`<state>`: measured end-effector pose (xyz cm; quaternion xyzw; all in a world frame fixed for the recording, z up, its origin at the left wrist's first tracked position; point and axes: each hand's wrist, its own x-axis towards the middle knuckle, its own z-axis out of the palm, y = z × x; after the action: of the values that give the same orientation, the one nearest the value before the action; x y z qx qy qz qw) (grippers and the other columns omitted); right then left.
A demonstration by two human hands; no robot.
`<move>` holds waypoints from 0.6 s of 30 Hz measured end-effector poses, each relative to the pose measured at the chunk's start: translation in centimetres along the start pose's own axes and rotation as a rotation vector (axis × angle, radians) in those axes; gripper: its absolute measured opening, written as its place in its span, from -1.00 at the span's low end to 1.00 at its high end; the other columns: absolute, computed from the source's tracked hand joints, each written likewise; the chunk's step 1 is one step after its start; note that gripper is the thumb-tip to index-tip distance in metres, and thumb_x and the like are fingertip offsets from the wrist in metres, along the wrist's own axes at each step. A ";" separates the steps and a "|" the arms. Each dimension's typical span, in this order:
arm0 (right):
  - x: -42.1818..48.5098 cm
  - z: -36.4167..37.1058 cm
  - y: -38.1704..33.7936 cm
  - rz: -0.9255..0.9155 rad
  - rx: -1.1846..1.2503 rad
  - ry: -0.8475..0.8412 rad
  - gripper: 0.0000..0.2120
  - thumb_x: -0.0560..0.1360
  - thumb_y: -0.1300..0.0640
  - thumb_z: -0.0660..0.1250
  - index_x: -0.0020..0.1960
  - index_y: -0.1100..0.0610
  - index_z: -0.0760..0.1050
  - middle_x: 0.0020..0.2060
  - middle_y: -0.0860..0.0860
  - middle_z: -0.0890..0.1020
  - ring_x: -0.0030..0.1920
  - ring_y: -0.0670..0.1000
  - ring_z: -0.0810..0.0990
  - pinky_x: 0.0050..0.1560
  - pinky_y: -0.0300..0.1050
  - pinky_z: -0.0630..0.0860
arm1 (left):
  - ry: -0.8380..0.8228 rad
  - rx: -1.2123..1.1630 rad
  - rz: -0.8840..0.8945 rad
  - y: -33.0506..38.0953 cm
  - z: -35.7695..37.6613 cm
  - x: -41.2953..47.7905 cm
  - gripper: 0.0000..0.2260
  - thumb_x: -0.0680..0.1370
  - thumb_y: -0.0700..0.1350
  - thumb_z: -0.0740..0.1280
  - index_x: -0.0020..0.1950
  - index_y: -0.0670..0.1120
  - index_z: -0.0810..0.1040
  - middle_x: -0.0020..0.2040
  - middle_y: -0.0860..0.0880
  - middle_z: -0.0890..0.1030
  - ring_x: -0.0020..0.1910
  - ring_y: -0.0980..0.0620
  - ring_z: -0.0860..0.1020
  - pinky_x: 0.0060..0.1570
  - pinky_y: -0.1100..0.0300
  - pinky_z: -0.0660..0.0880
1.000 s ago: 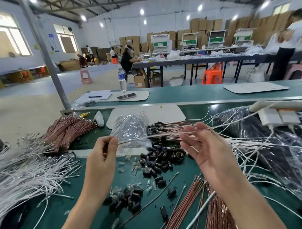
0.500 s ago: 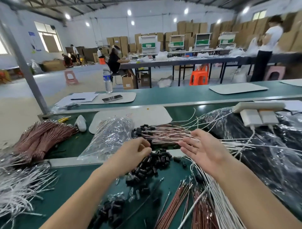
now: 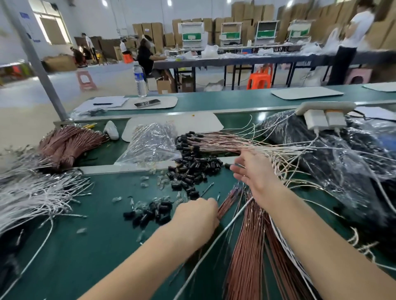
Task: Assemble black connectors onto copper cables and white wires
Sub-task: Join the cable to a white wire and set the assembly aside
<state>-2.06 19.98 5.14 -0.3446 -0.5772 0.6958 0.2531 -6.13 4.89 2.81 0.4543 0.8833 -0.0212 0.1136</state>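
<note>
Left hand (image 3: 196, 216) knuckles up, fingers curled at the tips of the copper cables (image 3: 246, 257); grip hidden, can't tell; right hand (image 3: 255, 173) relaxed, fingers spread, above the same cables; black connectors (image 3: 192, 171) piled just ahead, between both hands; white wires (image 3: 32, 192) far left of left hand.

Hall is lit brightly and evenly by round ceiling lamps (image 3: 169, 2); a tall window (image 3: 53, 27) at far left is blown out to near white. Shadows on the green belt (image 3: 96, 246) are kept soft and faint. Glare is thrown off the clear plastic bag (image 3: 150, 145), the black wrapped bundle (image 3: 342, 171) and the polished floor (image 3: 107, 79). Motion blur is noted throughout, heaviest on the white wires (image 3: 32, 192) at the left edge and the standing person (image 3: 353, 32) at far right. The grey post (image 3: 36, 60) is tilted by wide-angle distortion.
</note>
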 end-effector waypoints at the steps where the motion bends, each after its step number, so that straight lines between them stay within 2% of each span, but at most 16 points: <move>1: -0.3 0.0 0.4 -0.003 -0.002 0.006 -0.81 0.70 0.16 0.13 0.24 0.09 0.46 0.09 0.09 0.55 -0.02 0.03 0.59 0.20 0.04 0.57 | 0.017 -0.001 -0.018 0.3 0.1 0.0 -0.87 0.66 -0.09 0.24 0.13 -0.13 0.46 0.10 -0.15 0.62 0.08 -0.21 0.59 -0.10 0.04 0.46; 2: -0.6 -0.1 0.7 -0.012 -0.008 0.012 -0.81 0.69 0.16 0.14 0.27 0.06 0.43 0.12 0.07 0.56 -0.03 0.01 0.60 0.15 0.00 0.59 | 0.027 0.002 -0.036 0.7 0.1 -0.3 -0.91 0.65 -0.12 0.25 0.03 -0.13 0.47 0.05 -0.15 0.62 0.05 -0.20 0.60 -0.14 0.07 0.42; 4: -1.1 -0.4 1.2 -0.041 -0.033 0.028 -0.78 0.67 0.19 0.17 0.29 0.03 0.42 0.15 0.05 0.56 -0.04 -0.01 0.62 0.06 -0.06 0.60 | 0.038 0.003 -0.073 1.0 0.2 -0.5 -0.77 0.62 -0.13 0.27 -0.22 -0.12 0.39 -0.09 -0.15 0.60 -0.05 -0.19 0.62 -0.19 0.10 0.39; 6: -1.3 -0.8 1.5 -0.083 -0.063 0.053 -0.75 0.65 0.19 0.20 0.31 0.03 0.42 0.11 0.03 0.58 -0.03 -0.02 0.61 0.04 -0.06 0.58 | 0.034 -0.074 -0.093 0.7 0.4 -0.4 -0.70 0.62 -0.09 0.28 -0.29 -0.12 0.36 -0.23 -0.13 0.54 -0.18 -0.18 0.59 -0.22 0.10 0.43; 8: -1.2 -1.2 1.5 -0.145 -0.074 0.095 -0.75 0.64 0.19 0.20 0.30 0.02 0.43 0.01 0.01 0.59 -0.04 -0.01 0.59 0.06 -0.01 0.57 | 0.044 -0.268 -0.095 -0.3 0.3 -0.3 -0.74 0.64 -0.04 0.26 -0.21 -0.12 0.44 -0.27 -0.08 0.51 -0.29 -0.11 0.50 -0.25 0.13 0.43; 10: -1.1 -1.5 1.6 -0.201 -0.052 0.150 -0.79 0.65 0.18 0.18 0.25 -0.01 0.43 -0.05 0.00 0.59 -0.09 -0.01 0.56 0.05 0.03 0.57 | 0.082 -0.467 -0.083 -1.7 -0.1 -0.5 -0.78 0.65 -0.01 0.25 -0.11 -0.10 0.48 -0.23 0.01 0.57 -0.34 0.02 0.48 -0.34 0.19 0.42; 12: -0.7 -1.6 2.0 -0.241 -0.046 0.184 -0.80 0.66 0.17 0.18 0.25 -0.02 0.42 -0.04 -0.02 0.59 -0.19 -0.06 0.51 -0.11 -0.08 0.53 | 0.159 -0.630 -0.066 -3.3 -0.5 -0.7 -0.85 0.65 0.01 0.25 -0.04 -0.02 0.51 -0.19 0.03 0.61 -0.39 0.16 0.48 -0.39 0.26 0.44; 15: -0.1 -1.0 3.0 -0.298 -0.173 0.167 -0.80 0.66 0.14 0.19 0.26 -0.03 0.42 0.02 -0.07 0.58 -0.25 -0.01 0.53 -0.26 -0.19 0.48 | 0.424 -1.068 -0.079 -5.7 -1.2 -0.8 -0.86 0.66 -0.03 0.28 0.07 -0.09 0.52 -0.17 -0.04 0.63 -0.41 0.20 0.53 -0.35 0.31 0.54; 17: 0.3 -0.2 3.9 -0.352 -0.366 0.079 -0.79 0.67 0.14 0.20 0.27 -0.01 0.45 -0.03 -0.15 0.57 -0.15 0.16 0.61 -0.30 -0.24 0.52 | 0.620 -1.506 -0.100 -7.4 -1.4 -0.8 -0.85 0.65 -0.09 0.29 0.11 -0.16 0.52 -0.19 -0.06 0.66 -0.34 0.13 0.61 -0.27 0.27 0.59; 18: 0.5 0.3 4.3 -0.387 -0.488 0.017 -0.79 0.67 0.14 0.20 0.27 0.00 0.49 -0.08 -0.18 0.57 -0.09 0.18 0.64 -0.28 -0.19 0.57 | 0.700 -1.709 -0.099 -8.2 -1.3 -0.8 -0.87 0.64 -0.13 0.29 0.12 -0.17 0.52 -0.22 -0.04 0.68 -0.30 0.10 0.63 -0.25 0.26 0.61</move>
<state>-2.42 19.26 0.92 -0.2847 -0.7800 0.4727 0.2953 -12.56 -0.40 3.69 0.1583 0.6011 0.7715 0.1355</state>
